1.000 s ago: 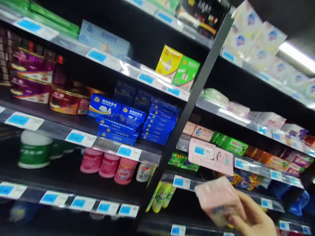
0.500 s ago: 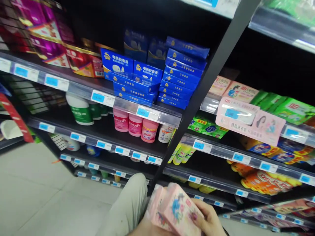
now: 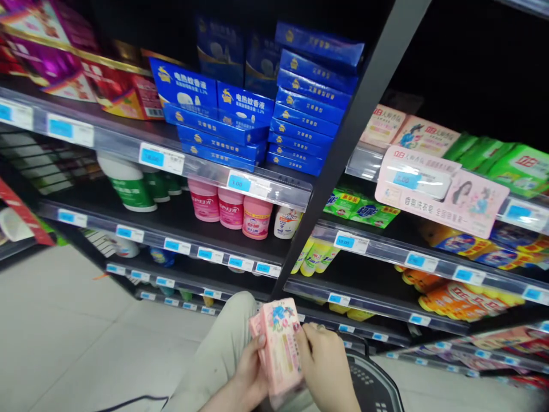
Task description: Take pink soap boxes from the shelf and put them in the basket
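A black metal shelving rack [image 3: 175, 223] is filling most of the view, its tiers carrying packaged goods, and a pale grey tiled floor [image 3: 98, 337] is spreading below. A dark grey metal post [image 3: 359, 109] is slanting down through the rack. Left of the post's foot, a bent leg in light beige trousers [image 3: 227, 337] is jutting forward; right of the foot, a black plastic object with a perforated surface [image 3: 364, 377] is sitting low. Just left of the post, glossy blue rectangular boxes [image 3: 315, 86] are lying stacked; right of it, a pale pink oblong sign [image 3: 441, 189] is fronting a shelf edge. Beneath the post's lower end, the left hand [image 3: 253, 369] is closing round the left side of a pair of pale pink, flower-printed oblong boxes [image 3: 283, 343], which are hiding part of its fingers. The right hand [image 3: 326, 360] is curling nearly closed, pinching the front box's right edge. The two boxes are tilting together, one behind the other, below the post.
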Demonstrator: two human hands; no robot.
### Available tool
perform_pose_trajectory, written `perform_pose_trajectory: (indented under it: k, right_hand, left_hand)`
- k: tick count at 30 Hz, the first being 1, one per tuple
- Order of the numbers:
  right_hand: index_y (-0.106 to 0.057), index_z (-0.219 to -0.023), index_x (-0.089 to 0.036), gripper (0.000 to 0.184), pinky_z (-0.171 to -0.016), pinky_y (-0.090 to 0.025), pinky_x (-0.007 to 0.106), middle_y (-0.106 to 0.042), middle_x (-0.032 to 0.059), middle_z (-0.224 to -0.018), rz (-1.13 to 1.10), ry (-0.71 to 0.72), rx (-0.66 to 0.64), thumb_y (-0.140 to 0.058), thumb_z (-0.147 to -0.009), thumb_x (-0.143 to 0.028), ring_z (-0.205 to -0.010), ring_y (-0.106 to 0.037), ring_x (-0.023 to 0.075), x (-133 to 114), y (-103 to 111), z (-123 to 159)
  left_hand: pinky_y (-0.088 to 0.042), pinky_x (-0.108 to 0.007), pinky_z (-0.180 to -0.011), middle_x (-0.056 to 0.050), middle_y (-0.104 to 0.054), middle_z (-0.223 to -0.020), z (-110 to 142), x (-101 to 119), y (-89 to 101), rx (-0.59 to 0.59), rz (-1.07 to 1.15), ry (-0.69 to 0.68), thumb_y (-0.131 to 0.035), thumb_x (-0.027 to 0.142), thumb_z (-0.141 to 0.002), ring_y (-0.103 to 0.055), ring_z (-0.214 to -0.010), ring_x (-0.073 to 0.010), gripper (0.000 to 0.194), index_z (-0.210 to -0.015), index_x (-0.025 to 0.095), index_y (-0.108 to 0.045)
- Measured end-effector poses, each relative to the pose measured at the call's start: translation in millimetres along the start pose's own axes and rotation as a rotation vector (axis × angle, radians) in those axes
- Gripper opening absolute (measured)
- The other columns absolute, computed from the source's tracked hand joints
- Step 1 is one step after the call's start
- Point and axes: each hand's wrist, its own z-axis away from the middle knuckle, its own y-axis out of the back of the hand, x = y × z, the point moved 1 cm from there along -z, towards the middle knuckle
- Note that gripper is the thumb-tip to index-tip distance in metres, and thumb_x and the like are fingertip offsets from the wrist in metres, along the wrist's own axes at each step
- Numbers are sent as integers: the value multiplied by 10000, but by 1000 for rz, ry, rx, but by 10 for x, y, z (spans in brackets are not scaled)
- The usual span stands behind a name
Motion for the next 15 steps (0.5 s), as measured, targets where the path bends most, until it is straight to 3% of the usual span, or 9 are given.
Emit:
perform_pose_trajectory:
  k: [3,5,7,11,15]
  right_hand:
    - [-419,-611,-196,356,-611,-200,308,-574,49,-643,44,-73,-41,-316,-942,-280,-612,-470,162,-43,-24,-40]
    - [-357,-591,-196,339,-600,-188,302,-502,16,-584,15,-140,-72,-366,-918,-283,-569,-404,144,-25,-36,-66]
    - [-316,-584,-197,342,-591,-189,293,-441,-6,-557,-50,-201,-48,-391,-905,-293,-553,-370,135,21,-57,-91]
    - [-297,-580,-204,368,-577,-212,280,-393,-22,-540,-168,-262,35,-426,-883,-370,-549,-354,131,159,-133,-131]
    - [-354,-592,-215,339,-561,-237,276,-405,-30,-515,-287,-262,-6,-457,-847,-412,-526,-387,131,304,-212,-86]
  left_hand:
    - [-533,-313,-741,-108,-760,-824,-4,-24,-96,125,103,89,-878,381,-606,-708,-755,-250,421,-874,92,-733]
    - [-528,-309,-679,-112,-746,-763,11,-63,-199,221,144,112,-706,447,-816,-698,-676,-235,370,-874,83,-716]
    - [-527,-324,-670,-120,-739,-764,20,-106,-296,292,182,128,-514,503,-943,-697,-660,-237,453,-893,93,-699]
    - [-537,-395,-789,-118,-746,-843,-6,-156,-392,341,290,154,-452,530,-970,-702,-678,-239,468,-942,120,-675]
    - [-544,-410,-824,-133,-746,-912,-29,-158,-330,367,214,133,-501,452,-966,-719,-738,-262,388,-1014,99,-654]
